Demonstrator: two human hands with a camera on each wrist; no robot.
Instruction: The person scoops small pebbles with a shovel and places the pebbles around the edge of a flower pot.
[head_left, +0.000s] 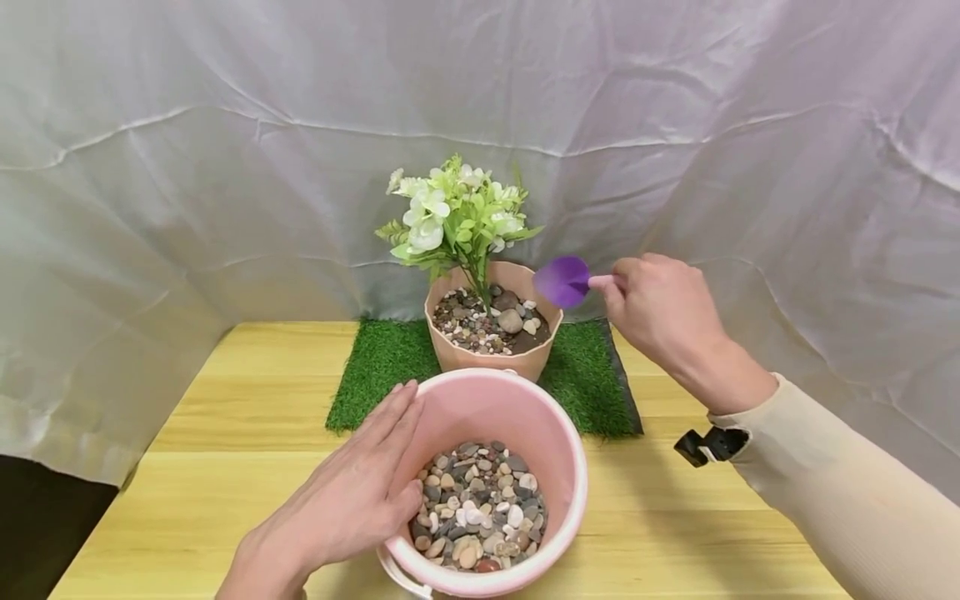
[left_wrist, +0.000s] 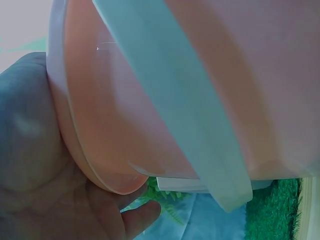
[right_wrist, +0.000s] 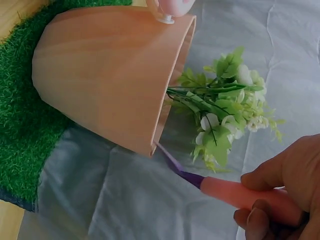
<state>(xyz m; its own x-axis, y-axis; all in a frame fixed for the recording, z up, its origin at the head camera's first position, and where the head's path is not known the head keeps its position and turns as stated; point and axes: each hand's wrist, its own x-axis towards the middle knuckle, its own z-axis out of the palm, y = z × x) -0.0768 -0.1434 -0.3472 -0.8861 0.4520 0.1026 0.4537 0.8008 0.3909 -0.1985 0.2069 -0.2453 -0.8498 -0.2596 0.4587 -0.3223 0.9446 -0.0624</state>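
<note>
My right hand grips the pink handle of a small trowel with a purple blade. The blade is at the right rim of a peach flower pot, which holds soil, pebbles and a plant with white flowers. My left hand rests on the left rim of a pink bucket, its fingers straight along the edge and the thumb over the inside. Many mixed pebbles cover the bucket's bottom. In the left wrist view, the palm lies against the bucket's rim.
The pot stands on a green turf mat on a wooden table. The bucket is in front of the pot, with its white handle hanging down. Grey cloth hangs behind and at both sides.
</note>
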